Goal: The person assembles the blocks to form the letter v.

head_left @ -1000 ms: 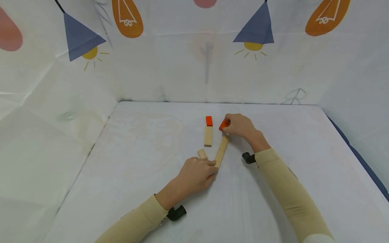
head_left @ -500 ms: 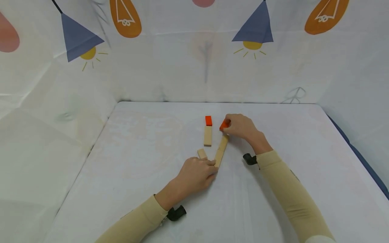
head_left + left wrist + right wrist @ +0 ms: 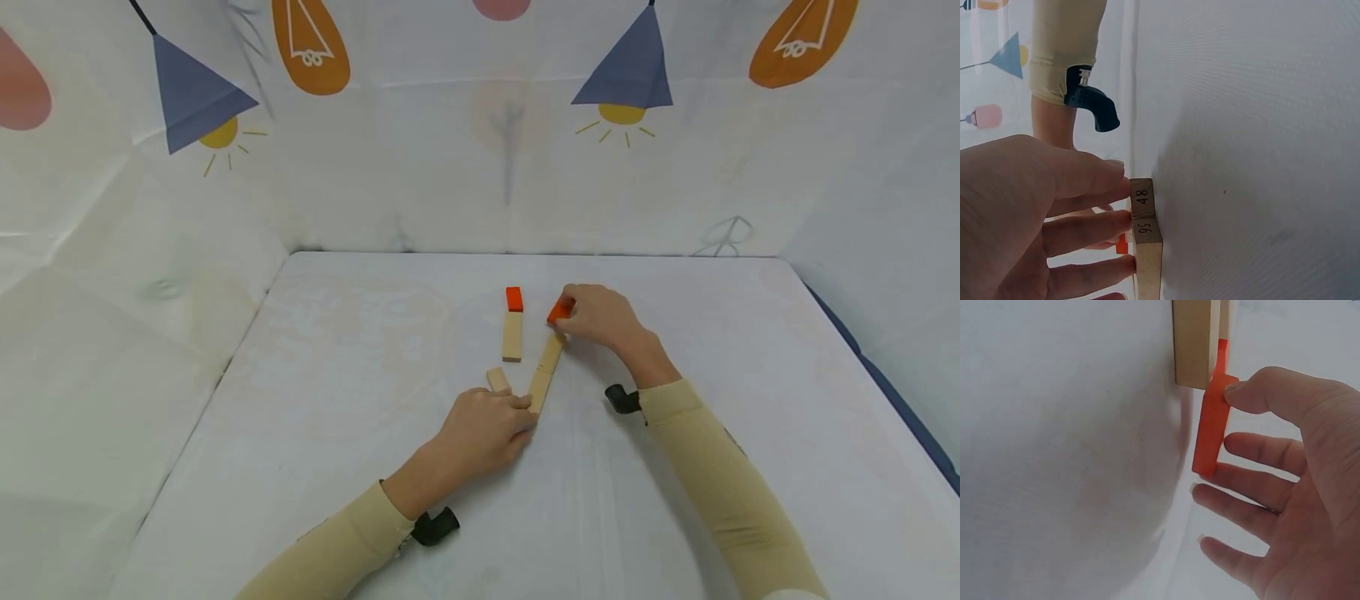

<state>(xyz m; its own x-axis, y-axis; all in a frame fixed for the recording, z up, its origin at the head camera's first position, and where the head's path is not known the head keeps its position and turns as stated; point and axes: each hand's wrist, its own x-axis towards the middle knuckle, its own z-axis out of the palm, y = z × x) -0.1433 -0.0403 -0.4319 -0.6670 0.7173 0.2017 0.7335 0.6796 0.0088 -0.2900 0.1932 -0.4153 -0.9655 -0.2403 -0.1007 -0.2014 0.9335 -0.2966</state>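
Observation:
My left hand (image 3: 483,429) rests its straight fingers on the near ends of two wooden blocks. In the left wrist view the ends meet, one block stamped 48 (image 3: 1142,197) and the other block (image 3: 1149,250) with a number that looks like 56. From there the right-hand block (image 3: 546,371) slants away; the left one (image 3: 497,379) is mostly covered by the hand. My right hand (image 3: 600,317) pinches an orange block (image 3: 1213,425) between thumb and forefinger, close to the slanting block's far end.
Left of the right hand, another wooden block (image 3: 512,336) lies with an orange block (image 3: 513,299) at its far end. All rest on a white table (image 3: 360,350). A printed white cloth (image 3: 450,167) rises behind its far edge.
My right hand has shifted slightly to the right with the orange block. The left hand and the wooden blocks have stayed in place.

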